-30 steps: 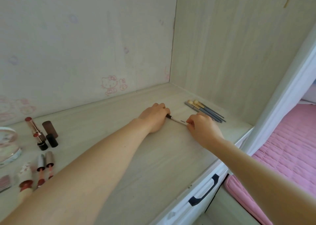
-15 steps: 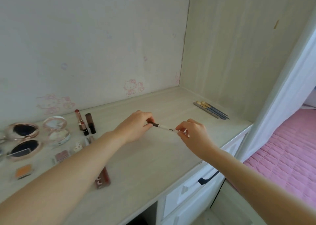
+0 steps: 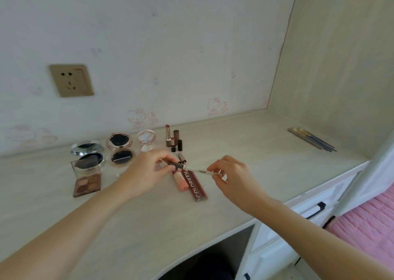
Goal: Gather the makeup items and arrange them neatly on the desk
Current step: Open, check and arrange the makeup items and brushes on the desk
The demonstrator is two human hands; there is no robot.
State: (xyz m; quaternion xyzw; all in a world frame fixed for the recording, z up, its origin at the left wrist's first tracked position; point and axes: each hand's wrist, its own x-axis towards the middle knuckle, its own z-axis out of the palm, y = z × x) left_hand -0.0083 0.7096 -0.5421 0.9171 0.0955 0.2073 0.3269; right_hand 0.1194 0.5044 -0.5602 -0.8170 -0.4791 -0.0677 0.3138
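Note:
I hold a thin white makeup pen (image 3: 199,171) with a dark cap between both hands, level above the desk. My left hand (image 3: 147,171) pinches the dark capped end; my right hand (image 3: 232,173) pinches the white end. Under the pen lie a dark red lip gloss tube (image 3: 197,187) and a pink tube (image 3: 181,182). Behind them stand uncapped lipsticks (image 3: 173,140). Left of them are open round compacts (image 3: 120,147) and a brown eyeshadow palette (image 3: 87,182). Several brushes (image 3: 310,139) lie side by side at the far right of the desk (image 3: 255,162).
A wall socket (image 3: 71,80) sits on the back wall. A wooden side panel (image 3: 341,66) closes the desk on the right. White drawers with black handles (image 3: 315,210) are below the desk edge, beside a pink bed cover (image 3: 366,220).
Both hands lifted the pen from the desk beside the brushes and carried it left, over the lip gloss tubes. The view swung left, bringing the compacts and socket into sight.

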